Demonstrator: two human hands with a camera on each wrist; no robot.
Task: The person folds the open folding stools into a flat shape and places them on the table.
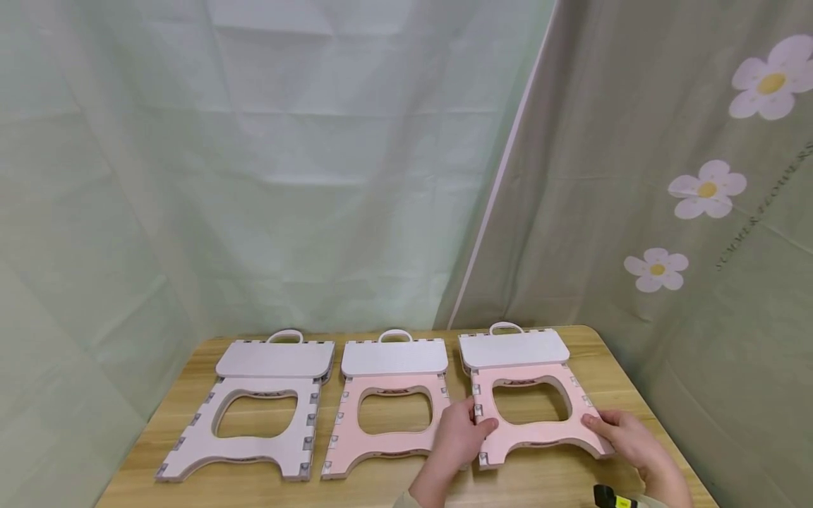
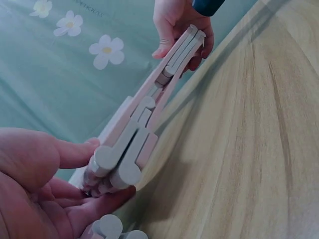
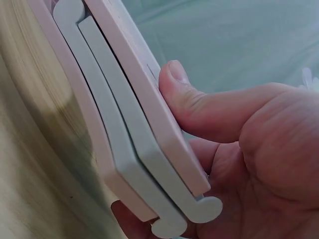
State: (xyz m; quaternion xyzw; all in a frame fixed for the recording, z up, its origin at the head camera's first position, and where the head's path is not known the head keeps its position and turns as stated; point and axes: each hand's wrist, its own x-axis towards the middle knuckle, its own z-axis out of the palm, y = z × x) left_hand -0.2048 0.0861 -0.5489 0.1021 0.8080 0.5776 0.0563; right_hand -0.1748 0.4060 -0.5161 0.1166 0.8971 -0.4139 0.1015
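A folded pink and white step stool [image 1: 527,437] is at the right of the table in the head view, its white seat toward the back. My left hand [image 1: 459,434] grips its left side, thumb on top and fingers underneath. At its front right corner my right hand [image 1: 625,437] pinches the leg, thumb on the upper face. In the left wrist view the stool's side [image 2: 134,129] is tilted, with its legs folded together and a shadow on the wood below. The right wrist view shows the stacked leg edges [image 3: 117,114] between thumb and fingers.
A second folded pink stool [image 1: 394,444] lies in the middle, close by my left forearm. Farther left lies a folded white stool [image 1: 254,446]. All lie on a wooden table [image 1: 152,437]. Green curtains [image 1: 317,176] with flowers surround its back and sides.
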